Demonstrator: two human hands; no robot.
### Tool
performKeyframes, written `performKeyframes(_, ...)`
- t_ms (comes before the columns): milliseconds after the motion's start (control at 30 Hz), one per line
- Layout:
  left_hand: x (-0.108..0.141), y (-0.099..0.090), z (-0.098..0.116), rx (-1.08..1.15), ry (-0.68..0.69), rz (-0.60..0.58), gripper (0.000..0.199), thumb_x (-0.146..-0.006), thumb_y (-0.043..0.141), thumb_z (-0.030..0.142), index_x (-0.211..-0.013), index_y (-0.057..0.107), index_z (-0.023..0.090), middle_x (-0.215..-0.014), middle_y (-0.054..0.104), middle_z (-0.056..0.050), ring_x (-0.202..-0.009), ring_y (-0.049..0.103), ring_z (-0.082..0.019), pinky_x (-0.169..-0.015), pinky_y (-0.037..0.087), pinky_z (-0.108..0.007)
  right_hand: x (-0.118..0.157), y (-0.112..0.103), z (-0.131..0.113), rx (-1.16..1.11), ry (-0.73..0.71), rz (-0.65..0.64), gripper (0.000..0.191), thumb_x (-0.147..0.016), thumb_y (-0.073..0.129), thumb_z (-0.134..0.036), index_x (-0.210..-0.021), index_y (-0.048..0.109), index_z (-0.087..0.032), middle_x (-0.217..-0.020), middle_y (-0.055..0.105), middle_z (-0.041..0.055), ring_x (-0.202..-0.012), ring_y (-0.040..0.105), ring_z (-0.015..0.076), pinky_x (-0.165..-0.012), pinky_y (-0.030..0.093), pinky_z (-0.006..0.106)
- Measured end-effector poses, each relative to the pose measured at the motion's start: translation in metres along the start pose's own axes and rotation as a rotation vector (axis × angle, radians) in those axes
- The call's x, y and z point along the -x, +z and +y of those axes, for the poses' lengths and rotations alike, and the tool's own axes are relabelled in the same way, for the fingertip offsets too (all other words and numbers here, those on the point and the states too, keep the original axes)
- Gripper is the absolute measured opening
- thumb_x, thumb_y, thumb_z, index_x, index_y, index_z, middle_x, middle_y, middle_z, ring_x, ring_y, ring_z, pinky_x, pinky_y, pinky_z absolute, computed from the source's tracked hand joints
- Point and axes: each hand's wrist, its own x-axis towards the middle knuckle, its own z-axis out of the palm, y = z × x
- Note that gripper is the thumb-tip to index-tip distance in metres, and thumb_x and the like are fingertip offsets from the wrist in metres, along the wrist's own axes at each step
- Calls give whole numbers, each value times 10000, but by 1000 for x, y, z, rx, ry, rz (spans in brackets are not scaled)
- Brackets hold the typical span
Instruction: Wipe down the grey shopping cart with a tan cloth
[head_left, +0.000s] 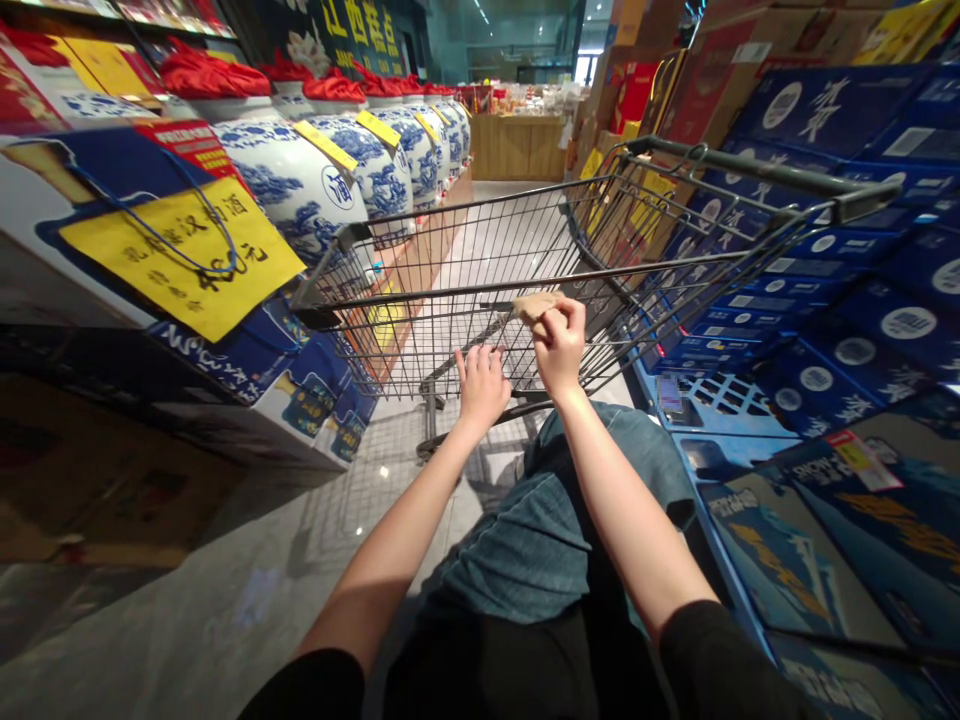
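A dark wire shopping cart [450, 297] stands crosswise in front of me, its long side facing me and its handle [757, 168] to the right. My right hand [561, 345] pinches a crumpled beige cloth [535, 308] at the cart's near top rail. Lower on the same side, my left hand [484, 385] rests against the wire mesh with its fingers spread and holds nothing. The basket's wires show the floor behind them. Part of the rail is hidden behind the cloth and my right hand.
Large blue-and-white jars [289, 165] with red cloth tops line the left. A yellow handwritten sign [180, 250] hangs on a box close by. Blue cartons [817, 270] are stacked at right, beside a blue plastic pallet [739, 405]. A wooden counter [517, 148] stands far ahead.
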Motion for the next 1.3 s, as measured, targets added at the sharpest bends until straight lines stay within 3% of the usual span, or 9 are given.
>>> performKeyframes(67, 0, 0, -1, -5, 5, -7, 548, -874, 537, 137, -1413, 612, 76, -1440, 601, -237, -1441, 485, -390, -1299, 187, -678, 0, 1, -3, -16, -29, -75, 112, -829, 547, -164, -872, 617, -241, -1125, 558, 84, -1120, 573, 229, -1034, 521, 419)
performKeyframes(233, 2, 0, 0, -5, -9, 3, 544, -907, 519, 157, -1445, 592, 117, -1441, 605, -208, -1436, 487, -366, -1309, 181, -654, -13, -9, 11, -30, 80, 238, 114, -793, 516, -153, -834, 603, -214, -1131, 494, 92, -1098, 566, 221, -1026, 511, 427)
performKeyframes(367, 2, 0, 0, -21, 6, -7, 550, -915, 516, 168, -1459, 580, 119, -1451, 597, -203, -1440, 480, -362, -1308, 183, -654, -9, -7, 17, 9, 110, 311, 158, -786, 516, -156, -882, 633, -202, -1128, 469, 90, -1088, 562, 204, -1024, 504, 398)
performKeyframes(633, 2, -1, -4, -36, 11, -3, 550, -926, 511, 164, -1469, 598, 139, -1465, 609, -181, -1447, 493, -352, -1315, 205, -631, 10, -5, 4, -12, -14, 63, 122, -813, 552, -138, -859, 629, -221, -1118, 515, 87, -1070, 571, 215, -1002, 515, 382)
performKeyframes(767, 3, -2, -5, -42, 11, -13, 574, -900, 525, 131, -1468, 608, 142, -1471, 617, -173, -1449, 501, -351, -1313, 219, -628, 18, -2, 2, -15, -23, 31, 159, -840, 538, -134, -907, 653, -222, -1144, 528, 98, -1111, 568, 230, -1029, 505, 394)
performKeyframes(967, 2, -1, -5, -63, 5, -23, 506, -926, 510, 156, -1409, 650, 104, -1502, 596, -195, -1469, 484, -359, -1316, 221, -623, 39, 13, 4, 44, 69, -264, 144, -819, 550, -136, -798, 674, -207, -1024, 573, 87, -933, 593, 211, -843, 540, 344)
performKeyframes(1033, 2, -1, -5, -63, 5, -28, 504, -921, 517, 158, -1401, 654, 94, -1501, 595, -204, -1470, 482, -364, -1315, 221, -627, 39, 11, 3, 33, 58, -255, 146, -823, 549, -145, -798, 680, -202, -1009, 573, 89, -910, 595, 210, -820, 537, 342)
performKeyframes(1200, 4, -3, -5, -45, 31, -16, 570, -922, 508, 145, -1485, 597, 141, -1486, 610, -175, -1455, 499, -345, -1315, 218, -626, 28, 0, 4, -4, 33, -60, 154, -843, 539, -164, -859, 689, -196, -1090, 554, 110, -1065, 590, 229, -978, 519, 368)
performKeyframes(1300, 4, -3, -5, -36, 19, -13, 542, -939, 490, 155, -1467, 613, 144, -1496, 605, -172, -1459, 491, -346, -1314, 219, -629, 32, 3, 6, 38, 125, -184, 128, -811, 553, -167, -774, 667, -212, -965, 540, 69, -925, 589, 207, -872, 540, 343)
